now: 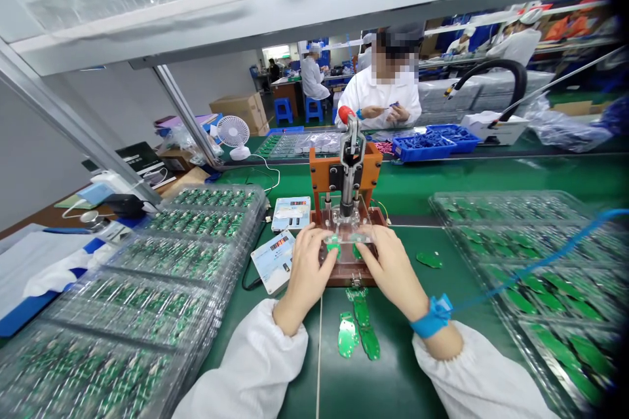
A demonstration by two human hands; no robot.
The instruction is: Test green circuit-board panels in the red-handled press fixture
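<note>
My left hand (309, 265) and my right hand (392, 268) are at the front of a toggle-clamp test fixture (344, 170) with orange uprights and a red-tipped lever. A small green circuit board (333, 249) sits between my left thumb and fingers. Another green circuit board (356, 250) is at my right thumb, partly hidden by it. Both boards lie over the brown fixture base (344, 276), under a clear plate. A blue wrist strap (432, 316) circles my right wrist. In front of the fixture lie loose green circuit boards (364, 327), and one more board (429, 260) rests to its right.
Stacked clear trays of circuit boards stand left (216, 301) and right (484, 262). Two meter boxes with red digits (272, 262) sit beside the fixture. Blue bins (422, 147) and a white fan (233, 133) are behind. Across the bench a co-worker (381, 95) handles a small part.
</note>
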